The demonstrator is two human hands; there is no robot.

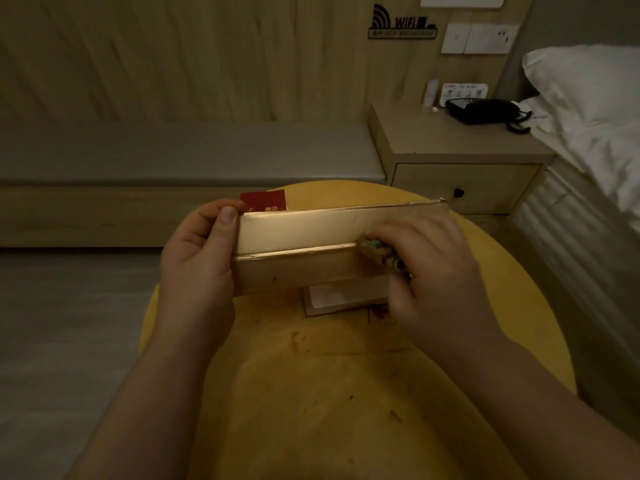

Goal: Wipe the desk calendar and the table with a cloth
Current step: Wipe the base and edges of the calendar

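Looking down, I see the round yellow worktop (pixel 346 393) first; it is the biggest thing, and it has dark red spots on it. Just above the worktop, held up in the air, is the desk calendar (pixel 322 244), turned so its plain gold back and base face me. A bit of red page peeks out over its top left corner. My left hand (pixel 197 261) holds the left end of the calendar, thumb curled over the top edge. My right hand (pixel 429 271) is on the right part of the calendar, fingers pinched around the small cloth (pixel 375 251) and pressing it on the fold.

I think the calendar wiping step is going on now. Next I should slide the cloth along the fold toward my left hand, then set the calendar down and rub the spots on the worktop.
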